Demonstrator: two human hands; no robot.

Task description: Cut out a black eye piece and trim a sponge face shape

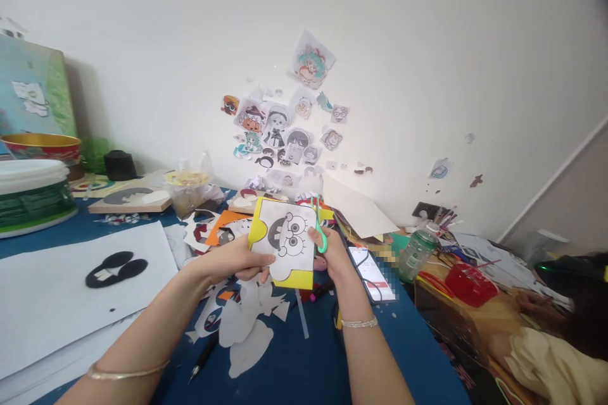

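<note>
My left hand (249, 261) pinches the lower left side of a white paper drawing (285, 253) of a big-eyed, grinning cartoon face, turned sideways. Behind it lies a sheet of yellow paper (300, 280), showing at the top left and bottom. My right hand (331, 252) is closed round green-handled scissors (322, 240), whose blades point up along the drawing's right edge. How far the blades are parted I cannot tell. Below the hands, white paper cutouts (242, 316) and a black craft knife or pen (204, 357) lie on the blue tabletop (304, 373).
Left, white sheets (42, 304) carry black cut shapes (116, 269); a green tub (35, 202) stands behind. Right are a phone (373, 272), a green bottle (418, 253) and a red basket (472, 283). Another person's sleeve (551, 361) shows at far right. Drawings (311, 66) hang on the wall.
</note>
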